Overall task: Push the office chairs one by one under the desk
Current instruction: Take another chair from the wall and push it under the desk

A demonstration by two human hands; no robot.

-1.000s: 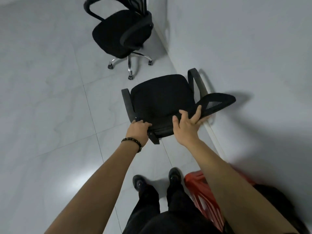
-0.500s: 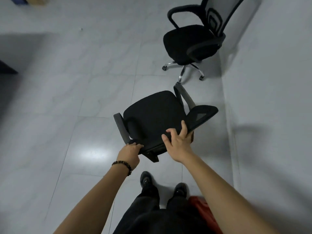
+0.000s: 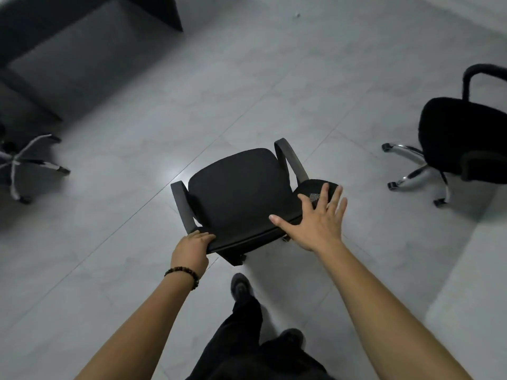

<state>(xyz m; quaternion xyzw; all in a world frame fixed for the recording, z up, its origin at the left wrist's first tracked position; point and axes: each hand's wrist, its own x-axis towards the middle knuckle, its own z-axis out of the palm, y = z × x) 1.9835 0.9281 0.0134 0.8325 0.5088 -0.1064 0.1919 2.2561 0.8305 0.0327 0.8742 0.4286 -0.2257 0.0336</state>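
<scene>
1. The left hand (image 3: 192,249) is closed over the top edge of the backrest of a black office chair (image 3: 241,196), at its left end, fingers curled over the rim and the thumb hidden behind it. A dark beaded bracelet (image 3: 182,272) sits on that wrist.
2. The right hand (image 3: 318,223) is spread open, fingers apart. The palm lies flat over the right end of the same backrest edge, the fingertips reaching onto the mesh panel. It presses rather than grips.
3. The held chair stands in the middle of the floor, directly in front of the person. Its seat faces away and its two grey armrests (image 3: 292,160) rise at either side of the seat. It is well apart from the desk.
4. The dark desk (image 3: 90,42) occupies the upper left corner, with deep shadow beneath it.
5. A chrome star base with castors (image 3: 27,163), belonging to another chair, shows at the left edge, near the desk; the seat above it is out of frame.
6. A second black office chair (image 3: 463,138) stands at the right edge on a chrome base, well apart from the held chair.
7. The floor (image 3: 274,78) is pale grey tile with a bright reflection just beyond the held seat.
8. The person's dark trousers and black shoes (image 3: 240,287) show at the bottom centre, one foot forward just behind the chair.
</scene>
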